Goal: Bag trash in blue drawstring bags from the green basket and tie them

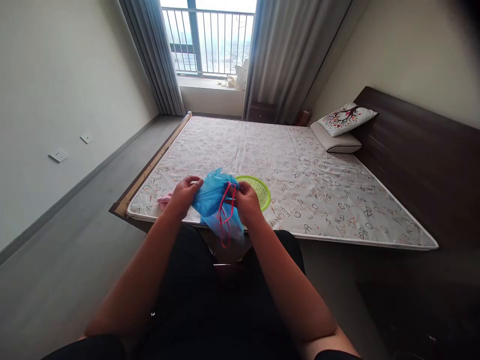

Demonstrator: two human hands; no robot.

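A thin blue plastic bag (215,192) with a red drawstring (226,215) is stretched between my hands, above the near edge of the mattress. My left hand (184,196) pinches its left side between thumb and fingers. On the other side, my right hand (245,201) grips the bag where the red string comes out, and the string dangles in loops. Behind the bag and my right hand, a lime-green mesh basket (264,192) lies on the mattress, partly hidden. Some pink cloth (164,201) rests on the mattress beside my left hand.
The patterned mattress (300,175) lies on a dark wooden bed frame in front of me. Two pillows (343,122) are stacked by the headboard (412,135) at right. Beyond the bed are grey curtains (285,50), a window and a small dark cabinet (261,112).
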